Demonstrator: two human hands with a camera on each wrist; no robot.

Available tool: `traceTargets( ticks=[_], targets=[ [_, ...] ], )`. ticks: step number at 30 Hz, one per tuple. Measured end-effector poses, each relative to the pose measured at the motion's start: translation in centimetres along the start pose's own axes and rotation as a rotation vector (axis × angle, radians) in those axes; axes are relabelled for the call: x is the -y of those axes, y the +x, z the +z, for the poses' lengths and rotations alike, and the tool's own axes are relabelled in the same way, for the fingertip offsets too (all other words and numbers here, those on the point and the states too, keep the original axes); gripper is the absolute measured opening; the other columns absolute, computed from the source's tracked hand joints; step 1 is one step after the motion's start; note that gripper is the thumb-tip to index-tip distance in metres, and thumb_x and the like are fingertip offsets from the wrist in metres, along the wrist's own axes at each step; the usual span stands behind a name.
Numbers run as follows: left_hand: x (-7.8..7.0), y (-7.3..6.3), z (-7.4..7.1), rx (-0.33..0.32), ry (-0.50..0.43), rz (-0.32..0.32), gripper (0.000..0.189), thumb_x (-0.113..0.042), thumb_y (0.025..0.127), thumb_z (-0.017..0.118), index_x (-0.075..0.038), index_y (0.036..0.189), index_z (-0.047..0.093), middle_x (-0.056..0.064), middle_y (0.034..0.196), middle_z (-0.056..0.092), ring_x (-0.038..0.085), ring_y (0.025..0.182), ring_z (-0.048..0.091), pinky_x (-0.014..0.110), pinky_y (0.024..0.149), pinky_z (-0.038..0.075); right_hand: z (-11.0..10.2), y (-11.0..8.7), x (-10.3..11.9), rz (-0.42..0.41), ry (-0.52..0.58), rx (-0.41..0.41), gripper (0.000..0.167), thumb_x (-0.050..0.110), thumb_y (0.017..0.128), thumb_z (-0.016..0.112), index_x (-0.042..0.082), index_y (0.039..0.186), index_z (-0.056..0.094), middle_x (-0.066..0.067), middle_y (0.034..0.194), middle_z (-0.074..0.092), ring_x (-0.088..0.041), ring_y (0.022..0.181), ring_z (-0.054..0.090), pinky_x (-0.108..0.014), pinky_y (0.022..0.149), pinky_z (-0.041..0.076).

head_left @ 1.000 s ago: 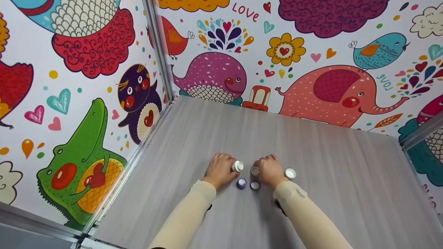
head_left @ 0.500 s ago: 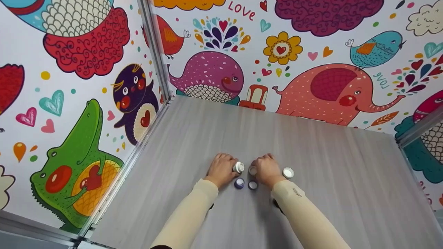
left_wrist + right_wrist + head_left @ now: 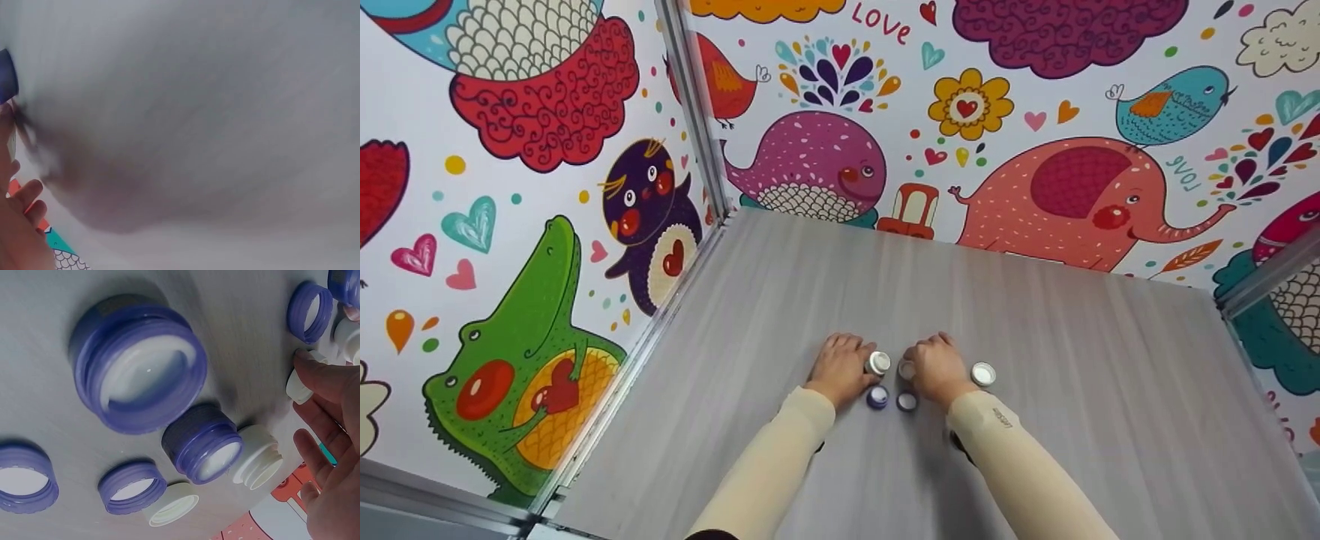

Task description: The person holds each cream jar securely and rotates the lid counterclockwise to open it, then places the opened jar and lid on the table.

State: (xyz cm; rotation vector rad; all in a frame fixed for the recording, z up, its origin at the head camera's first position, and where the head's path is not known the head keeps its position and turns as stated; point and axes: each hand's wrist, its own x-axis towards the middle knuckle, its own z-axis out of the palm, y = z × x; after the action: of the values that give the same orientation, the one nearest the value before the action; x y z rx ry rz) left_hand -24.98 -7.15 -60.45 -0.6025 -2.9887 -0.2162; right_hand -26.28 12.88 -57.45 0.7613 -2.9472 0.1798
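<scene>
My left hand (image 3: pixel 841 369) grips a small open white jar (image 3: pixel 878 363) between thumb and fingers. Just to its right, my right hand (image 3: pixel 939 367) pinches a white lid (image 3: pixel 300 385) between thumb and fingertips. A gap separates jar and lid. On the near side of both hands sit an open purple jar (image 3: pixel 877 397) and a purple lid (image 3: pixel 907 401), side by side. In the left wrist view, only fingers and part of a purple jar (image 3: pixel 7 77) show at the left edge.
The right wrist view shows a large open purple jar (image 3: pixel 84 354), a smaller purple jar (image 3: pixel 180 439), purple lids (image 3: pixel 107 495), a white lid (image 3: pixel 191 499) and a white jar (image 3: pixel 244 467) on the table (image 3: pixel 1035 330). The head view shows a whitish round piece (image 3: pixel 982 373) beside my right wrist. Printed walls (image 3: pixel 810 30) enclose the table.
The head view has shifted slightly. My left hand has moved a little rightward with the white jar, closer to the right hand. The right hand keeps its hold on the white lid.
</scene>
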Motion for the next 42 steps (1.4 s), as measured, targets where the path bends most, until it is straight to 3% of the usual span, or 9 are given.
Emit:
traceTargets(
  ticks=[10,42],
  targets=[
    [0.07,-0.21,0.21,0.055,-0.009,-0.029,0.061,-0.052,0.09,0.065,-0.018,0.14,0.058,0.011,0.144,0.051,0.028,0.137,0.041,0.042,0.114,0.024,-0.07,0.02,-0.07,-0.008,-0.015,0.011,0.03,0.0,0.069,0.074,0.009,0.097,0.078,-0.01,0.095,0.072,-0.034,0.098,0.063,-0.049,0.106,0.036],
    [0.11,-0.51,0.69,0.083,-0.008,-0.057,0.066,-0.054,0.092,0.061,-0.016,0.145,0.052,0.012,0.151,0.043,0.03,0.14,0.037,0.044,0.112,0.026,-0.17,0.02,-0.03,-0.023,-0.021,0.011,0.027,0.002,0.069,0.076,0.008,0.095,0.078,-0.011,0.091,0.072,-0.035,0.095,0.062,-0.05,0.104,0.036]
  ],
)
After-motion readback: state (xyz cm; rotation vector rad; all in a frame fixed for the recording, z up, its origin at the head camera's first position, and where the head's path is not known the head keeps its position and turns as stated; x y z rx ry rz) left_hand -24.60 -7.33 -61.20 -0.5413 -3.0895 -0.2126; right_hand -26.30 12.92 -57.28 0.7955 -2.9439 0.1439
